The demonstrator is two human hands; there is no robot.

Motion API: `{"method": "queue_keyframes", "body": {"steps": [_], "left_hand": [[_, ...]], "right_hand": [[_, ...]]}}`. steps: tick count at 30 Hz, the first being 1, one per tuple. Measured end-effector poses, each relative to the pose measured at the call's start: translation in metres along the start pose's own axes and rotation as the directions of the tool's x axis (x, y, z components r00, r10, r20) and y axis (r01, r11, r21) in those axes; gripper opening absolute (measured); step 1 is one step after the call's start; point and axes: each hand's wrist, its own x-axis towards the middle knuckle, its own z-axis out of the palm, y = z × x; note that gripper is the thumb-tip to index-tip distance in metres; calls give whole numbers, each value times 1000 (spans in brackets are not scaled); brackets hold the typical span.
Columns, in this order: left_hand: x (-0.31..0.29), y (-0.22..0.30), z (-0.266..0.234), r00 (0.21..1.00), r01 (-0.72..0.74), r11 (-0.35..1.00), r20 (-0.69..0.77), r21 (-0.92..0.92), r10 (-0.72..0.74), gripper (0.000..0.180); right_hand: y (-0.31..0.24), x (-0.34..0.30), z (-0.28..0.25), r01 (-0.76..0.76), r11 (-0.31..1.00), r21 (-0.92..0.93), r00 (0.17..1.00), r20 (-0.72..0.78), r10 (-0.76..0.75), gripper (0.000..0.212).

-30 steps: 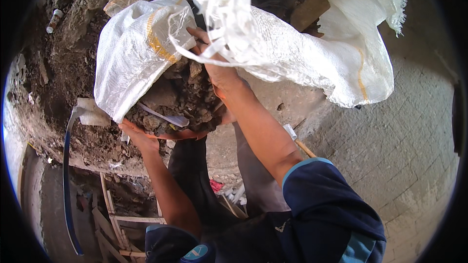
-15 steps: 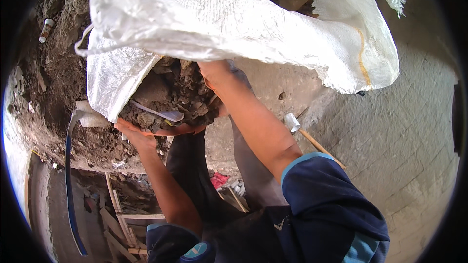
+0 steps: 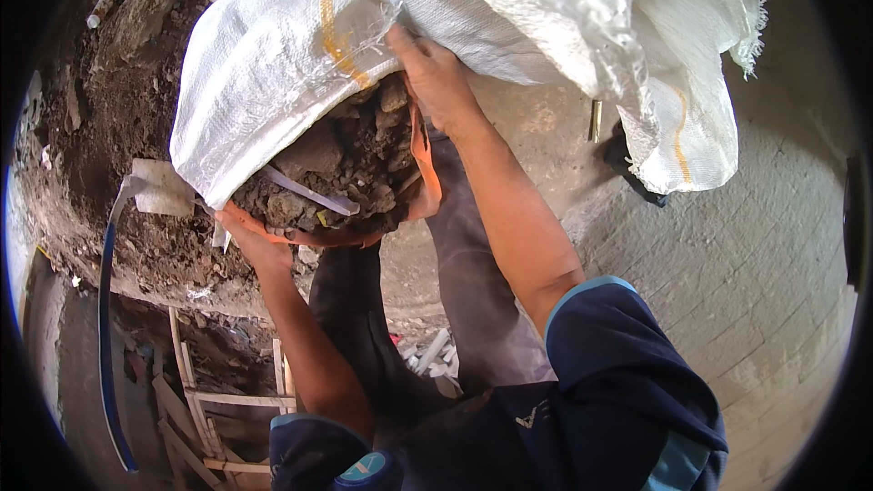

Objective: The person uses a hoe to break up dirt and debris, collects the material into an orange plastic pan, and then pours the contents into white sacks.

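An orange tub [image 3: 426,173], its rim bent out of shape, is filled with dark soil and broken rubble [image 3: 314,150]. A thin pale strip [image 3: 309,191] lies on top of the rubble. The mouth of a white woven sack [image 3: 250,64] with a yellow stripe is draped over the far left part of the tub. My left hand [image 3: 259,241] is closed on the tub's near left rim, beside the sack's lower edge; its fingertips are mostly hidden. At the tub's far right side, my right hand [image 3: 435,82] is closed on the sack's edge, its palm against the orange rim.
More white sacking [image 3: 682,82] hangs at the far right, above a dark object [image 3: 634,164]. A rough earth bank [image 3: 100,118] lies to the left, with a blue-edged band [image 3: 109,336] beside it. A wooden frame [image 3: 227,398] stands at lower left. Grey concrete floor [image 3: 727,291] spreads right.
The sack's edge has come down over the tub's far left side. My right hand has moved away from me, from the tub's right side up to the sack's edge. My left hand stays at the rim.
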Motion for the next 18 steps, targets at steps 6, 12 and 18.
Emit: {"method": "queue_keyframes", "body": {"steps": [6, 12, 18], "left_hand": [[-1, -1, -3, 998, -13, 1000, -55, 10, 14, 87], [-3, -1, 0, 998, 15, 1000, -68, 2, -15, 87], [1, -3, -6, 997, 5, 1000, -83, 22, -3, 86]], "right_hand": [[-61, -28, 1, -88, 949, -303, 991, 71, 114, 53], [-73, -42, -10, -87, 852, -516, 974, 135, 181, 69], [-97, -60, -9, -221, 855, -469, 929, 167, 332, 70]]}}
